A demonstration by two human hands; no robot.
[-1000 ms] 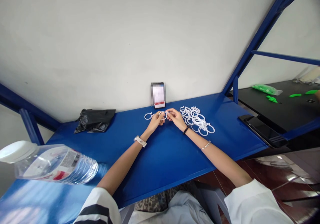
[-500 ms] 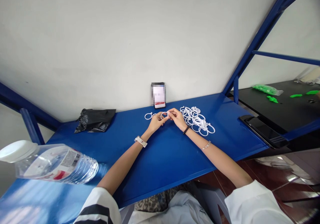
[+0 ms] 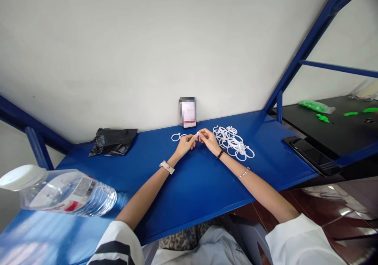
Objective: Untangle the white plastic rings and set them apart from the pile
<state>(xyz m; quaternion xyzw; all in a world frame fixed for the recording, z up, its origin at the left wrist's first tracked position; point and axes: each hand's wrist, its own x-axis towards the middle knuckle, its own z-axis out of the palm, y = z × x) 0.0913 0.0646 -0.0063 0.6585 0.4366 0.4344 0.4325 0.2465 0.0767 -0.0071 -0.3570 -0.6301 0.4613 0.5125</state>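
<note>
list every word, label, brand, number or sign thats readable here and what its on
Nothing can be read for certain.
Bottle label: small print and a red patch, too blurred to read.
Propped panel by the wall: mostly pixelated, with a red strip; unreadable.
Wristband on the left wrist: a small mark, too small to tell.
Rings: no print visible.
</note>
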